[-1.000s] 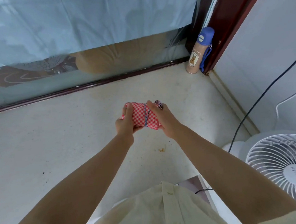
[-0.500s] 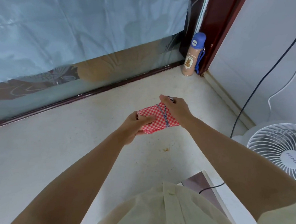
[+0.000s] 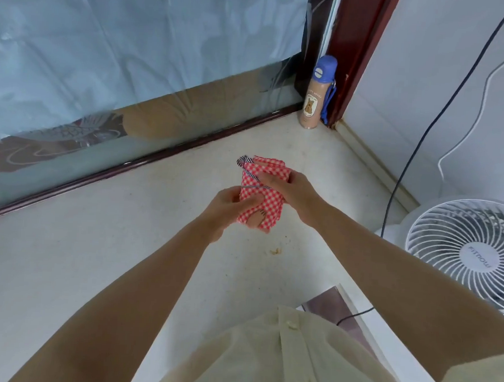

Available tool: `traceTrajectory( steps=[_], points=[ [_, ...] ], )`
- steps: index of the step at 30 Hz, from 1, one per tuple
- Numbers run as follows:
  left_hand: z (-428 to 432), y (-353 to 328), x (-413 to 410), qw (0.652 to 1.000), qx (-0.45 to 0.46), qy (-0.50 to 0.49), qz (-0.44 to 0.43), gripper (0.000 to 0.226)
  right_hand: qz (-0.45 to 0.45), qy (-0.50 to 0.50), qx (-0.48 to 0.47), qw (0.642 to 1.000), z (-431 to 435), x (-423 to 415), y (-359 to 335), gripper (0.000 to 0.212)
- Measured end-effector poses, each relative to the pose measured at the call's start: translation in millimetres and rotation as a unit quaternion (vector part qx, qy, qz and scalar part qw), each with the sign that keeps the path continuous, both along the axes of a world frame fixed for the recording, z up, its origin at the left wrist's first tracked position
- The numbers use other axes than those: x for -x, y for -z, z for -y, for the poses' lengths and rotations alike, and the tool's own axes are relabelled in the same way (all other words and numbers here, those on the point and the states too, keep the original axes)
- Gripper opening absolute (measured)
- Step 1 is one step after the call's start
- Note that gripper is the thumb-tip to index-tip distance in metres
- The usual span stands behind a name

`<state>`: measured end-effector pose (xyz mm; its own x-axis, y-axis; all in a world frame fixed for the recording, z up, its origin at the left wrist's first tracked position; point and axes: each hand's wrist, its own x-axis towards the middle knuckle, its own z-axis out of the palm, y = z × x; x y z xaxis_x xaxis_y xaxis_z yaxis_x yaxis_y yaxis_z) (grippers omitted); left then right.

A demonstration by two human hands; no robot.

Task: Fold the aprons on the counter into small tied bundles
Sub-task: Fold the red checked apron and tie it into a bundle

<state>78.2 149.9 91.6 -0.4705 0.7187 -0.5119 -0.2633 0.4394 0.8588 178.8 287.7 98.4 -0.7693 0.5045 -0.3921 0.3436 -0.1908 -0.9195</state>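
Apron, red-and-white checked and folded into a small thick bundle, sits between our 2 hands just above the middle of the frame, lifted clear of the pale counter. A striped tie runs around the bundle, and its end pokes out at the upper left corner of the cloth. We grip the lower left part with our left hand, thumb laid across the front and fingers curled behind. Our right hand closes over the upper right side, fingers pressing the cloth from the front. A small brownish patch shows on the bundle's lower edge.

At the upper right of centre, a tan bottle with a blue cap stands upright in the corner, just beside a dark red frame. A white fan fills the right edge, with a black cord and a white cord running up the wall behind it. Crumbs lie on the counter below the bundle. Our cream buttoned shirt fills the bottom.
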Motion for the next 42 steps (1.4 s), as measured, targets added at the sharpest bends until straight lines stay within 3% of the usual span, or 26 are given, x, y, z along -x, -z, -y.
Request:
traceTrajectory(
  steps=[4,9,14,17,21,25,27,29,31,32,33,35,37,39,42],
  points=[
    [-37,-40,-1,0.99,-0.106,-0.048,-0.086,0.043,-0.063,0.002,0.023,0.998,-23,5,-47,0.063],
    [-102,-118,5,0.962,-0.236,0.0,-0.136,0.04,-0.163,0.077,-0.059,0.982,-72,1,-135,0.031],
    [-167,-212,-8,0.925,-0.31,0.084,-0.203,0.066,-0.269,0.15,-0.146,0.94,-113,-26,-231,0.022],
    [-199,-263,-19,0.895,-0.365,0.083,-0.242,0.058,-0.291,0.169,-0.18,0.924,-135,-45,-280,0.025],
    [-234,-317,-45,0.873,-0.397,0.129,-0.253,0.069,-0.306,0.231,-0.258,0.886,-157,-75,-329,0.037],
    [-263,-346,-66,0.862,-0.364,0.235,-0.261,0.043,-0.325,0.302,-0.304,0.843,-175,-98,-354,0.041],
    [-272,-357,-75,0.855,-0.376,0.229,-0.274,0.036,-0.326,0.311,-0.308,0.838,-184,-108,-361,0.044],
    [-284,-364,-86,0.82,-0.368,0.174,-0.403,0.04,-0.328,0.323,-0.296,0.837,-191,-118,-363,0.047],
    [-289,-366,-95,0.756,-0.324,0.106,-0.559,0.046,-0.334,0.327,-0.289,0.835,-195,-126,-361,0.046],
    [-293,-365,-99,0.745,-0.316,0.109,-0.577,0.051,-0.335,0.329,-0.293,0.833,-197,-131,-360,0.045],
    [-296,-363,-102,0.757,-0.318,0.14,-0.553,0.057,-0.331,0.332,-0.302,0.83,-197,-136,-359,0.043],
    [-298,-363,-111,0.814,-0.327,0.216,-0.428,0.065,-0.315,0.347,-0.333,0.818,-195,-147,-361,0.04],
    [-302,-365,-124,0.847,-0.341,0.235,-0.333,0.053,-0.318,0.363,-0.352,0.802,-196,-161,-363,0.035],
    [-310,-371,-137,0.834,-0.372,0.223,-0.34,0.043,-0.329,0.384,-0.355,0.786,-197,-174,-367,0.029],
    [-321,-379,-162,0.818,-0.386,0.249,-0.347,0.056,-0.331,0.434,-0.356,0.758,-199,-194,-372,0.032]
  ],
)
